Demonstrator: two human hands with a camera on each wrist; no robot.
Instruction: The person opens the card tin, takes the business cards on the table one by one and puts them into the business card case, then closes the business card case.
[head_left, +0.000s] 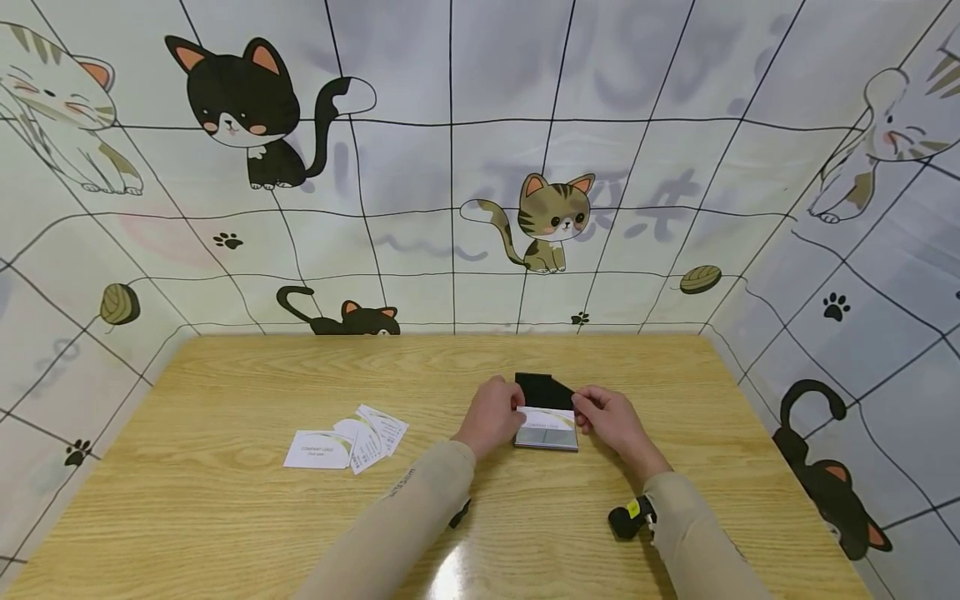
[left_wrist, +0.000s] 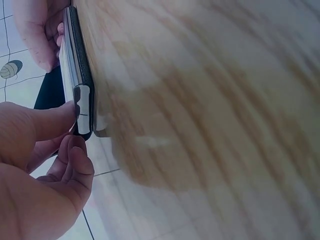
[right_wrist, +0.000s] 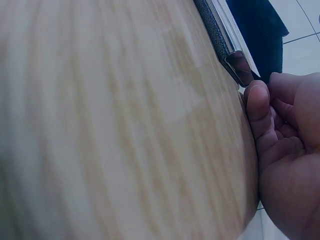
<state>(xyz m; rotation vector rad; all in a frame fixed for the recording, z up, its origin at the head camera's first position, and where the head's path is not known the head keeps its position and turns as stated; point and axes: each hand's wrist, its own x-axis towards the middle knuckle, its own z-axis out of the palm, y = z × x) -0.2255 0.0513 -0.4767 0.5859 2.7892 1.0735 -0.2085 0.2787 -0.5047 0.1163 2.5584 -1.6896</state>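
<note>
A black business card holder (head_left: 546, 447) lies on the table, its dark flap (head_left: 538, 390) folded back away from the person. Its front has a silvery panel, and a white business card (head_left: 546, 418) printed "COMPANY LOGO" shows above that panel. At the holder's left side, my left hand (head_left: 491, 414) pinches the edge between thumb and fingers; the left wrist view shows the thumb on the holder's narrow side (left_wrist: 84, 112). My right hand (head_left: 611, 419) pinches the opposite side near the flap's corner, fingertips right at the card's corner. Those fingertips hide what exactly they pinch.
Several white business cards (head_left: 318, 450) lie fanned and overlapping on the wooden table (head_left: 225, 525), left of the hands. A black wrist camera (head_left: 626, 521) sits at the right sleeve. Behind the table hangs a cat-patterned cloth (head_left: 405, 167), which also closes both sides.
</note>
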